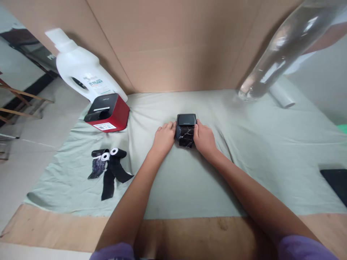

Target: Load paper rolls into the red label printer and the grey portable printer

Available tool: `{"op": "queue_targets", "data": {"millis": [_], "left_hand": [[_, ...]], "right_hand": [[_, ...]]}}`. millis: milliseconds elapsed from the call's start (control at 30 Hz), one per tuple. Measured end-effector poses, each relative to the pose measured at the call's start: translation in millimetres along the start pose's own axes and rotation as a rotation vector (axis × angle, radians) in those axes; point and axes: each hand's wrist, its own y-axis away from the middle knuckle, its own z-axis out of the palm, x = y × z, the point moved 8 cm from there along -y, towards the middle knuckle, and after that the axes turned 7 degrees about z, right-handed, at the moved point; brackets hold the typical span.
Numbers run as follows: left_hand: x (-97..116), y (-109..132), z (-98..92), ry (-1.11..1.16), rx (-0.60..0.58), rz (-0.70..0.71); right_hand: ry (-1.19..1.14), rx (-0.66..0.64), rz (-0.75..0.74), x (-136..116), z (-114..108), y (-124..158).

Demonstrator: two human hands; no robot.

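Note:
A small dark printer (186, 120) sits on the pale green cloth (244, 144) at mid table, with a strip of black marbled paper (187, 136) coming out of its front. My left hand (163, 138) presses against its left side with fingers curled. On its right side my right hand (204, 138) grips it, thumb near the paper. Both hands hold the printer between them.
A red and black printer (107, 112) stands at the back left, in front of a white jug (81, 68). Rolls of black paper (110, 164) lie at the left. A clear bottle (282, 50) leans at the back right beside a white tube (280, 94). A black slab (336, 182) lies at the right edge. Cardboard walls the back.

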Motion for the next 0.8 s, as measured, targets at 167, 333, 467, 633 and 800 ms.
{"op": "queue_targets", "data": {"millis": [167,333,467,633,800], "left_hand": [[-15.0,0.2,7.9,0.290,0.140,-0.003],[-29.8,-1.8,4.0,0.784,0.421,-0.017],[-26.9,-5.6,2.6,0.935,0.452,-0.038],[-38.7,-25.8,-14.0,0.986,0.456,-0.178],[-56.6,-63.1,-46.3,0.989,0.549,-0.322]], "right_hand": [[-0.123,0.015,-0.030,2.9,0.7,0.7],[-0.198,0.034,-0.036,4.8,0.6,1.1],[-0.182,0.005,-0.021,4.6,2.4,0.4],[-0.166,-0.045,-0.006,2.3,-0.3,1.3],[-0.141,-0.061,0.005,2.0,-3.9,2.6]]}}
